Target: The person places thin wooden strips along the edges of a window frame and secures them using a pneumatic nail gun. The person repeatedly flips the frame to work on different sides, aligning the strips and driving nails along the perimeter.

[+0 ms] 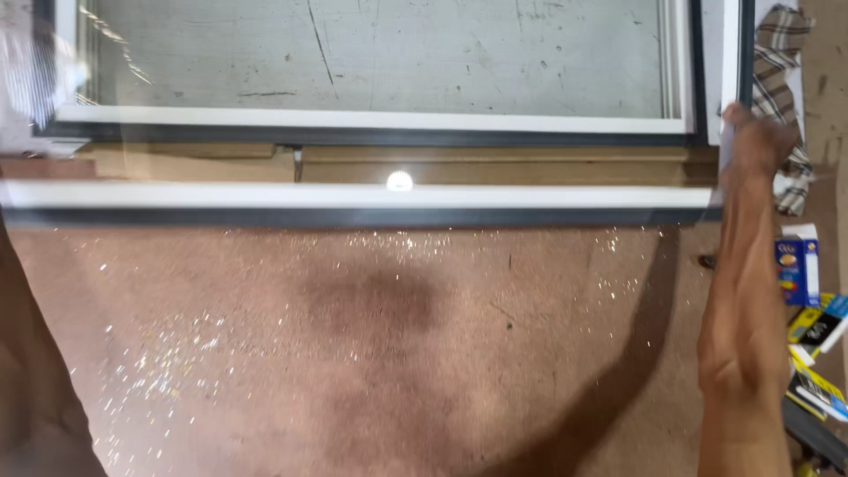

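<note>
- Glass pane (371, 336): a large clear sheet lies flat before you, its long axis running left to right, and it fills the near half of the view; the brown board beneath shows through it, with glittering specks scattered over the surface.
- Its far edge (353, 205) shows as a pale strip with a dark line under it, parallel to the window frame (371, 124) just beyond.
- Your right hand (753, 141) grips the pane's far right corner, fingers curled narrow around the edge, the forearm stretched away from you along the right side.
- Your left hand is only a blur at the far left corner; you cannot tell whether it holds anything.
- The window frame, white inside and dark outside, lies flat at the far side, its long axis also left to right.
- A checked cloth (784, 53) lies just beyond your right hand.
- Small boxes (799, 265) in blue and yellow sit at the right edge, near your forearm.
</note>
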Demonstrator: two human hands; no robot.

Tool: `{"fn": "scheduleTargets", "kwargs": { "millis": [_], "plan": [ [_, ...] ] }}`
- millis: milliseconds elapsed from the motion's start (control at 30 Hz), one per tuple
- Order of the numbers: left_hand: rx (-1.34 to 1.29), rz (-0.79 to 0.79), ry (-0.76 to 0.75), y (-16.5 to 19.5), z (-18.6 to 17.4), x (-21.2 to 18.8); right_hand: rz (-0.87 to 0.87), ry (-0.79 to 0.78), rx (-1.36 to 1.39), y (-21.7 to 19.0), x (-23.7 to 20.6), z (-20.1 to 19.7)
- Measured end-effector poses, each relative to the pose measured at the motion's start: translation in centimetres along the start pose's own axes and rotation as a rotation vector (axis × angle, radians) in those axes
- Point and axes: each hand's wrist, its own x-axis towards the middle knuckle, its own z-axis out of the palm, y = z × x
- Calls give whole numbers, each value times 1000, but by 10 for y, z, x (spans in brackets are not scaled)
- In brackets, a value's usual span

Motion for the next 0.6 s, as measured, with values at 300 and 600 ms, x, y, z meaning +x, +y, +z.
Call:
{"fn": "scheduleTargets", "kwargs": {
  "millis": [300,600],
  "plan": [
    [-66,-506,156,-128,-150,-293,150,-165,359,158,-219,-218],
    [-21,-484,146,-170,-168,-440,90,-160,203,217,-350,-261]
  ]
}}
